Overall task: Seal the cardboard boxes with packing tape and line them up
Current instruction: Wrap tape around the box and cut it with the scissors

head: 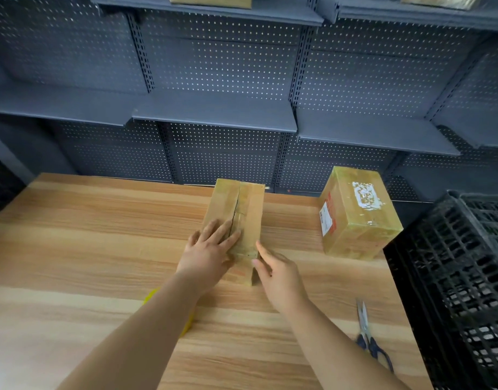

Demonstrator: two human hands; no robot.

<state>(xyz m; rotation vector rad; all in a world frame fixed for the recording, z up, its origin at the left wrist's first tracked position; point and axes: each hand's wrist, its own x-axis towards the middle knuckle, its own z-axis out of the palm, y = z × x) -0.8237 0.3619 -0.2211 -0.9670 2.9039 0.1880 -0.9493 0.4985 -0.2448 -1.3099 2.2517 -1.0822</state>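
While our left hand (pixel 211 249) lies flat, fingers straight, on the cardboard box (pixel 242 204) in the middle of the table (pixel 101 249), likely holding its split flaps down, our right hand (pixel 278 274), loose and empty, steadies its near right corner

Table (pixel 101 249): pale wood-grain, smooth, low sheen. Centre cardboard box (pixel 243 209): matt brown cardboard, glossy tape strip along seam. Taped box (pixel 357 215): cardboard under shiny clear tape, torn white paper label. Scissors (pixel 364 327): bright metal blades, dark plastic handles. Crate (pixel 461 277): black plastic lattice. Shelving (pixel 214 114): matt grey perforated metal.
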